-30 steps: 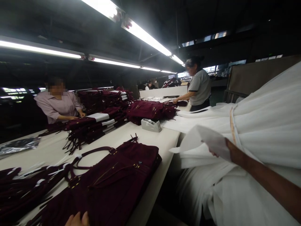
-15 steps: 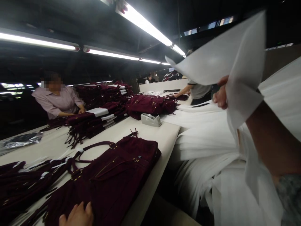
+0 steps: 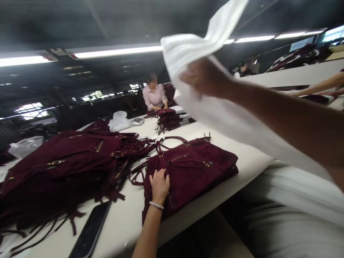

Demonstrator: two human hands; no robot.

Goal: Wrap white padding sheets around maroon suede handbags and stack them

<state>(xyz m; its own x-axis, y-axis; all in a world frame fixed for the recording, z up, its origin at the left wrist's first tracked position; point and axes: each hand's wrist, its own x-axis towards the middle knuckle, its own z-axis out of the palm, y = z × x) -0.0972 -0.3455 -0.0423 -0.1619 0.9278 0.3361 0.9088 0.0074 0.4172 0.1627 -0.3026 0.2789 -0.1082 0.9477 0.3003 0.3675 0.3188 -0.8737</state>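
Observation:
A maroon handbag (image 3: 188,175) with looped handles, tassels and gold hardware lies flat on the pale table. My left hand (image 3: 159,185), a light band at its wrist, rests on the bag's left part with the fingers spread. Held high at the right of centre, my right hand (image 3: 200,77) is closed on a thin white packing sheet (image 3: 185,48). One end of the sheet flares above the hand and the rest trails down along my forearm. Motion blurs the right fingers, and the sheet partly covers them.
A heap of maroon bags (image 3: 72,157) lies to the left, beside a black phone (image 3: 90,231). Beyond them sits a plastic bag (image 3: 119,121). A person in a pink shirt (image 3: 153,97) works behind stacked bags (image 3: 168,120). More white sheets (image 3: 285,211) hang at the lower right.
The view has swung left, bringing the bag heap and phone into sight. My right hand has carried the white sheet away from the sheet pile, over the table. My left hand stays on the handbag.

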